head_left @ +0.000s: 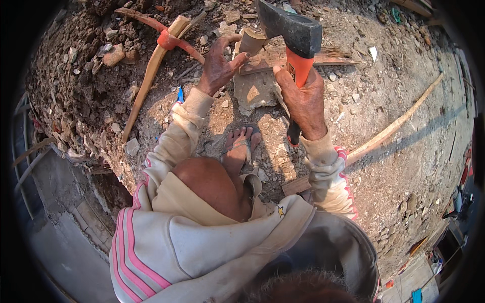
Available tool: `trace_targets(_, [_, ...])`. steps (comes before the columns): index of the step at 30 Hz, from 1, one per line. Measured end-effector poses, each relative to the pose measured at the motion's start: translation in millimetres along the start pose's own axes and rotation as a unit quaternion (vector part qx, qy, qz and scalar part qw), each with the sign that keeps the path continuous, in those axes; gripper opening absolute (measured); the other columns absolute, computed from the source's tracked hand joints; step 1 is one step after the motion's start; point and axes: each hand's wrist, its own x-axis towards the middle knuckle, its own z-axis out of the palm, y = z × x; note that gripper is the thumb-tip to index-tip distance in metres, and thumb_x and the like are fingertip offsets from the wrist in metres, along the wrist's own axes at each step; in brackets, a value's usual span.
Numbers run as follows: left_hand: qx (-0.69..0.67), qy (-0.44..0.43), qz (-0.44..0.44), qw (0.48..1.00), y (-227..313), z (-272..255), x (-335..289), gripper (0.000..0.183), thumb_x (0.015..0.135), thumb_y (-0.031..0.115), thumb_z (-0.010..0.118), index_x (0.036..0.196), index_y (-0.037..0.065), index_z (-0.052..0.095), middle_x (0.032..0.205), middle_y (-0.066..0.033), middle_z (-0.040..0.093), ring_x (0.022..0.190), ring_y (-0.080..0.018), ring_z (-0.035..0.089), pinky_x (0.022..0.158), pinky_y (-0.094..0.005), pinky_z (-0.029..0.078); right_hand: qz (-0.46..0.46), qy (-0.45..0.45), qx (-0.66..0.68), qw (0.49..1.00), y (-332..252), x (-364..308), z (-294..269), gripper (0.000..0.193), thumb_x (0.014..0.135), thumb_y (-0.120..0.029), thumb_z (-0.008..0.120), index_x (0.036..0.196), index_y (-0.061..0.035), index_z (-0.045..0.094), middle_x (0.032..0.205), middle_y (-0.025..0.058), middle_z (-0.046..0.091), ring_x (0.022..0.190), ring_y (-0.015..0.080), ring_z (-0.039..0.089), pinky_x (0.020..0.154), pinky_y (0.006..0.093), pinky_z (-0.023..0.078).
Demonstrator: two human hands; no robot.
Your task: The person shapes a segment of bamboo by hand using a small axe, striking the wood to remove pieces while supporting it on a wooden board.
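Rough, sunlit ground (384, 76) of dry soil, pebbles and broken rubble spreads all around the flat stone slab (255, 103) in front of you. Your axe (299, 65) is raised over the slab's right side, its dark head up and beyond the slab's far edge. Your right hand (305, 103) is wrapped around the orange and black handle, fingers closed and thumb laid up along it. Just past the slab's far edge stands a short wood block (251, 43). Your left hand (220, 68) is at the block's near left side, thumb and forefinger spread wide along its edge; they seem to touch it, but you cannot tell how firmly. A split plank (275, 54) lies across the slab's far end.

Your left thumb and forefinger are the chief worry: a stroke drifting toward the slab's left could catch them. If the block is poorly steadied, it could tip or spring off the uneven plank. A glancing blow could also carry the blade back to your sandalled foot (242, 144), bare-toed on the slab's near side.

Farther out, a pickaxe (154, 70) lies left of the slab, and a long pole (399, 126) stretches away to its right.
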Motion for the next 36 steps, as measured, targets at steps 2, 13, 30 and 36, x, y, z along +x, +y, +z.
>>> trace_targets(2, [-0.126, 0.041, -0.038, 0.99, 8.5, -9.7, 0.2, 0.044, 0.096, 0.021, 0.076, 0.133, 0.003, 0.06, 0.126, -0.0094, 0.067, 0.122, -0.0215, 0.063, 0.105, -0.038, 0.052, -0.033, 0.024, 0.032, 0.999, -12.4, -10.4, 0.8, 0.017, 0.096, -0.011, 0.072, 0.108, 0.0007, 0.067, 0.073, -0.001, 0.059, 0.067, 0.007, 0.053, 0.059, 0.0285, 0.047])
trace_targets(13, [-0.195, 0.107, -0.161, 0.962, -1.0, -24.5, -14.8, 0.034, 0.101, 0.02, 0.07, 0.129, 0.001, 0.063, 0.122, -0.008, 0.069, 0.119, -0.0179, 0.063, 0.106, -0.0339, 0.05, -0.004, 0.057, 0.029, 0.998, -0.4, -8.0, -10.6, 0.013, 0.097, -0.011, 0.073, 0.095, -0.0009, 0.066, 0.077, 0.0001, 0.061, 0.072, 0.0076, 0.053, 0.065, 0.0297, 0.047])
trace_targets(30, [-0.174, 0.093, -0.146, 0.97, -2.8, -16.8, -14.8, 0.036, 0.103, 0.027, 0.069, 0.128, 0.001, 0.063, 0.122, -0.007, 0.069, 0.118, -0.0168, 0.063, 0.107, -0.0337, 0.049, 0.044, -0.005, -0.028, 0.999, 17.2, 8.7, -17.0, 0.018, 0.095, -0.015, 0.074, 0.088, -0.0012, 0.064, 0.072, -0.0008, 0.057, 0.069, 0.0081, 0.051, 0.062, 0.0307, 0.045])
trace_targets(36, [-0.187, 0.094, -0.13, 0.969, 7.3, -20.9, -10.6, 0.037, 0.105, 0.029, 0.065, 0.13, 0.002, 0.062, 0.125, -0.0087, 0.069, 0.12, -0.0176, 0.062, 0.107, -0.0332, 0.048, -0.001, 0.063, 0.012, 0.998, 7.6, -5.6, -11.6, 0.023, 0.095, -0.015, 0.075, 0.081, -0.0021, 0.061, 0.07, -0.0011, 0.057, 0.067, 0.0081, 0.05, 0.062, 0.031, 0.045])
